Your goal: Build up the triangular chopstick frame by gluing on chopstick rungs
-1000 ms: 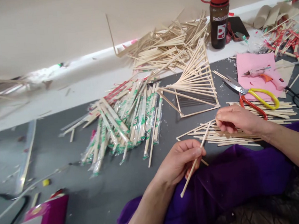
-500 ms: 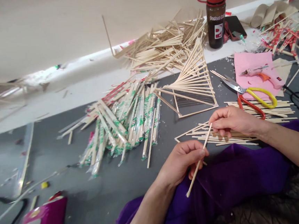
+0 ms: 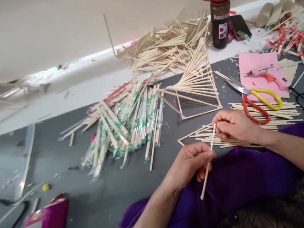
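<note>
A thin wooden stick (image 3: 207,178) slants over the purple cloth (image 3: 243,184). My left hand (image 3: 195,160) pinches it around its middle, between thumb and fingers. At the stick's upper end, my right hand (image 3: 229,125) is closed with its fingertips against the tip. Loose sticks (image 3: 250,140) lie on the grey table beneath and beside my right hand. Beyond my hands stands a fan-like frame of glued sticks (image 3: 199,92). Scissors (image 3: 254,99) with red and yellow handles rest just past my right hand.
A glue gun (image 3: 276,78) lies on pink paper (image 3: 257,60). Wrapped chopsticks (image 3: 126,123) cover the table's middle. Behind them are a stick pile (image 3: 167,48) and a red-capped bottle (image 3: 220,19). A magenta box (image 3: 50,218) sits at lower left, near white cables.
The stick has swung more upright, its lower end moving right. My left hand has shifted slightly right, while my right hand stays at the upper end.
</note>
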`<state>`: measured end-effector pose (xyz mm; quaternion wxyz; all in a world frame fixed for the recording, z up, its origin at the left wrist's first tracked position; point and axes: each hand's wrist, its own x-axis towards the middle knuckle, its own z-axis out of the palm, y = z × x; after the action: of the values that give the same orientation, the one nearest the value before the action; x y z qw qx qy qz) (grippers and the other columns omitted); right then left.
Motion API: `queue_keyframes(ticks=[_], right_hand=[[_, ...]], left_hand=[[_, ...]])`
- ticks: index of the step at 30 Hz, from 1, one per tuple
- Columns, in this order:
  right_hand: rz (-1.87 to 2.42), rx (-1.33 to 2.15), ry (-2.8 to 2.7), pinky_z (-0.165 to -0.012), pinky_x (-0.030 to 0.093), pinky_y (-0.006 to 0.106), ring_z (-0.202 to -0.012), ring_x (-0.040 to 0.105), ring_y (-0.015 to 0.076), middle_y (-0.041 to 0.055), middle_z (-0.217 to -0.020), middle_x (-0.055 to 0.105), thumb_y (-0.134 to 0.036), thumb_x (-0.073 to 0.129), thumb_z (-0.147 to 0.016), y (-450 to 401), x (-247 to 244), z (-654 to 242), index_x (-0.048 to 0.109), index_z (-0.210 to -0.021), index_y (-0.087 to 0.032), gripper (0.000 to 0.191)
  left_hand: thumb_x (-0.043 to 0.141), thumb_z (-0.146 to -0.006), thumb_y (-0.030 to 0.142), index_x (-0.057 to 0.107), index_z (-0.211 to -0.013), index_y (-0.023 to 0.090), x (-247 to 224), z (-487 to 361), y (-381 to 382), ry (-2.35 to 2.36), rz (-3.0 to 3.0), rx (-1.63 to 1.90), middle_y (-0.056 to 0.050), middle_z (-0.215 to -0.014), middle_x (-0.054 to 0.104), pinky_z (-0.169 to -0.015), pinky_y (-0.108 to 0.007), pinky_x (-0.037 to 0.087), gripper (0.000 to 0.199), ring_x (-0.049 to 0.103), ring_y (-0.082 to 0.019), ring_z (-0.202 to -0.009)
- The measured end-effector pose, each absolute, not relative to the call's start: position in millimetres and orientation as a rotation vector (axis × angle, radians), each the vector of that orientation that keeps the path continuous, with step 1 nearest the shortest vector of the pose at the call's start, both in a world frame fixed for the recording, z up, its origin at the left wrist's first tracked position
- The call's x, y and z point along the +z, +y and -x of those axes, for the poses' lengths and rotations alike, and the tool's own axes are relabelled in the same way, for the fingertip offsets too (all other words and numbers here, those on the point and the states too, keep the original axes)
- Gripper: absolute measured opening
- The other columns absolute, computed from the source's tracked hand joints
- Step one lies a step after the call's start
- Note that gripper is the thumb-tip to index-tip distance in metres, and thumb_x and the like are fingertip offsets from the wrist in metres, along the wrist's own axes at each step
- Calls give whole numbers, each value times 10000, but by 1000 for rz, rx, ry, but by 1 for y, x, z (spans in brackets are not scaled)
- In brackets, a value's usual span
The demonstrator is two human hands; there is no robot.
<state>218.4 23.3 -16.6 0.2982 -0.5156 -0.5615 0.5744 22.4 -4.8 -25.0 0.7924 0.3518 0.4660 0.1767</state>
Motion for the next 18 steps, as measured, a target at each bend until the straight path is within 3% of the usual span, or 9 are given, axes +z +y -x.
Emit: queue_keyframes(ticks=[3,8,18], right_hand=[[1364,1489,-1490,-461,413,167,-469,527,60,-45,-581,581,-154,500,-763,27,-18,-222,591,-767,-173,93],[1309,1771,-1083,-411,450,178,-435,501,60,-30,-602,589,-187,533,-719,35,-18,-225,574,-715,-172,44],[1230,1946,-957,-338,438,168,-392,515,74,-1,-556,606,-209,517,-733,39,-17,-227,612,-676,-144,129]], left_hand=[[781,-620,474,629,-685,126,-23,-18,-2,948,-670,380,22,-422,560,-275,-142,259,385,376,-40,-266],[789,-625,459,644,-694,127,-21,-13,0,925,-619,417,15,-433,572,-274,-140,247,369,381,-40,-266],[787,-623,464,662,-737,117,-19,-17,0,984,-632,439,4,-468,591,-294,-143,265,386,401,-39,-297]])
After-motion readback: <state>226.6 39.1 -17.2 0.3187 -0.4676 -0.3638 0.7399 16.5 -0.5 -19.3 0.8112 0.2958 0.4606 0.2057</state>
